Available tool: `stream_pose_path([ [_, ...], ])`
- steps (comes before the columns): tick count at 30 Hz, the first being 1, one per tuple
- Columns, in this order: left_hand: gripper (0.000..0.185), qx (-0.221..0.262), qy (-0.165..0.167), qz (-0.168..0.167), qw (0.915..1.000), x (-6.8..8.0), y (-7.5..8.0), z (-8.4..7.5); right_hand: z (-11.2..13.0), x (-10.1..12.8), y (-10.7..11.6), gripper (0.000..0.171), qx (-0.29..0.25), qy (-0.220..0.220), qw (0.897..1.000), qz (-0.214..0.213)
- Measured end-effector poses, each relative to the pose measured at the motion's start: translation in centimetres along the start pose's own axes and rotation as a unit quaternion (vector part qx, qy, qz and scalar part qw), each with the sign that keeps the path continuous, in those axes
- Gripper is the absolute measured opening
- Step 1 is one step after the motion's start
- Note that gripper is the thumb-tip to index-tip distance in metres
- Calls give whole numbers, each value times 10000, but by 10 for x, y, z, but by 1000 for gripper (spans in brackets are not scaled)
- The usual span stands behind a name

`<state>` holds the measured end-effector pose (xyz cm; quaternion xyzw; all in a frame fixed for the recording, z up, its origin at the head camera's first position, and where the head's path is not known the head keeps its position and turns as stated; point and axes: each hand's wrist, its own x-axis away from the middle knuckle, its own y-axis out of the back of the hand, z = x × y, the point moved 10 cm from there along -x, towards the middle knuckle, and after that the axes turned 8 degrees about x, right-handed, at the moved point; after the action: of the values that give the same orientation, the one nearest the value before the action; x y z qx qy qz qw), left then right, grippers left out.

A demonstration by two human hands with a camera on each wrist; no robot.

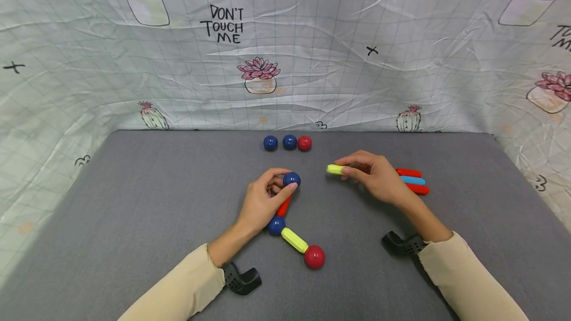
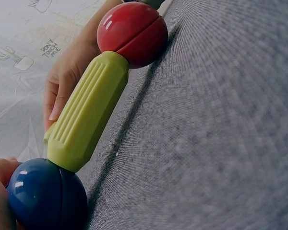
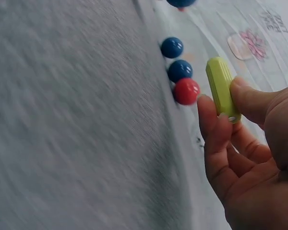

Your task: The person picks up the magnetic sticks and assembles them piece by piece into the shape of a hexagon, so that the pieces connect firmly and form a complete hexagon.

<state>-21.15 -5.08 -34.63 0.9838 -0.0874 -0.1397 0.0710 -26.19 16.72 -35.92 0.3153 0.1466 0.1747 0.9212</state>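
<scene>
The blue ball [image 1: 292, 179] is pinched by the left hand [image 1: 260, 202] atop the red rod [image 1: 283, 206]; the yellow rod [image 1: 335, 169] — gripped by the right hand [image 1: 376, 177] at 3 o'clock — is best brought end-on, ball held steady

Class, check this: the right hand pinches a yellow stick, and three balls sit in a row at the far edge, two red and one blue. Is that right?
Not quite. The row has two blue balls and one red, as the head view shows. The right hand does pinch a yellow stick.
</scene>
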Motion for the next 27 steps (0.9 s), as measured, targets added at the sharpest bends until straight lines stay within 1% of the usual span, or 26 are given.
stream_pose_path([
  [4,27,-17,-7,-5,10000,-1,0,0,4,-1,-11,24,2,-76,9999,88],
  [11,28,-5,64,32,10000,-2,-1,0,14,-2,-25,23,-162,-62,9998,80],
  [13,27,-9,71,41,10000,-2,-1,0,17,-2,-28,22,-191,-104,9998,38],
  [20,27,22,20,69,10000,-1,-2,0,49,2,-33,22,-359,-98,9993,-10],
  [27,26,36,-77,79,9999,-1,-2,0,55,2,-39,22,-320,-159,9994,-17],
])
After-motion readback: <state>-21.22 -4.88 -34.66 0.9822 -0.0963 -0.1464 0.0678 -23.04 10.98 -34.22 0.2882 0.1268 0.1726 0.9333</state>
